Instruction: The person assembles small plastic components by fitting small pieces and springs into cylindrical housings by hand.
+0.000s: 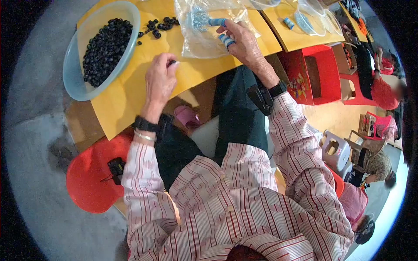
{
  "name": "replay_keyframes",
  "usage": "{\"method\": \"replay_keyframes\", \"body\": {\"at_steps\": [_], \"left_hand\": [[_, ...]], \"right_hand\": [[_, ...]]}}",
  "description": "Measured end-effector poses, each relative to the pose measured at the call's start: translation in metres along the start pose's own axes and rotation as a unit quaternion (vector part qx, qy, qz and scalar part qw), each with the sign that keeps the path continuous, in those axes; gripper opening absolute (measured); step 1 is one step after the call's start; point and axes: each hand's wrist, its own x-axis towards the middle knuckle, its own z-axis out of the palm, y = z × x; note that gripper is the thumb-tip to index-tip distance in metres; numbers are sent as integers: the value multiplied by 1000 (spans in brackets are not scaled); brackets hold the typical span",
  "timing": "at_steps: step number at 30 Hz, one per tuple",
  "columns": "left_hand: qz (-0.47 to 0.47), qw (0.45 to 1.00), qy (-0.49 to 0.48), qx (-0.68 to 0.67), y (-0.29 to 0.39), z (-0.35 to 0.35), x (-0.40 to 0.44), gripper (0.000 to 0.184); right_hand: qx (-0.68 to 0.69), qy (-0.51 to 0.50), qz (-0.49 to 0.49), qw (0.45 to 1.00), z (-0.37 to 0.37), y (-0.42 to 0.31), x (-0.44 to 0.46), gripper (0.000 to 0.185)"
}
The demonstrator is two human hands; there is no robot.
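My left hand (160, 82) is over the near edge of the yellow table, its thumb and fingers closed on a small black ring-shaped part (171, 62). Only a bit of that part shows between the fingertips. My right hand (246, 45) is over a clear plastic bag (191, 45), with fingers apart and blue-and-white striped covers on two of them. Small shiny pieces (200, 19) lie in the bag, too fine to name. Several loose black parts (159, 27) are scattered on the table between the bag and a basin.
A translucent blue basin (72, 78) full of black parts stands at the left of the yellow table (109, 115). Clear containers (324, 26) sit on the adjoining table. A red box-like stool (322, 71) is at my right. Other people sit further right.
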Motion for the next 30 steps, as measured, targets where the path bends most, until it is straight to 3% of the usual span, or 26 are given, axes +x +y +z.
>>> {"method": "replay_keyframes", "body": {"at_steps": [3, 6, 9, 13, 17, 20, 24, 27, 30], "left_hand": [[-101, 970, 1, -220, 5, -6, -15, 16], [-168, 873, -13, -457, 10, -8, -34, 18], [-185, 777, -13, -602, 19, -12, -45, 22], [-127, 690, -58, -710, 27, -19, -55, 36], [-129, 645, -66, -750, 37, -21, -62, 34], [-125, 647, -67, -749, 44, -23, -68, 31], [-122, 663, -70, -735, 45, -25, -73, 31], [-122, 695, -62, -706, 47, -23, -78, 33], [-129, 739, -58, -658, 50, -21, -81, 35]], "right_hand": [[-29, -21, -3, 999, 11, 7, 14, 28], [-55, -42, -7, 998, 15, 6, 13, 27], [-85, -57, -50, 993, 25, 24, 14, 25], [-76, -44, -13, 996, 27, 18, 14, 21], [-139, -56, 11, 989, 24, 26, 12, 26], [-52, -11, -13, 998, 16, 18, 8, 28], [71, 19, 3, 997, -15, -62, 8, 11], [210, -57, 126, 968, -20, -81, -17, 27], [179, -113, 18, 977, -31, -117, -28, 27]]}}
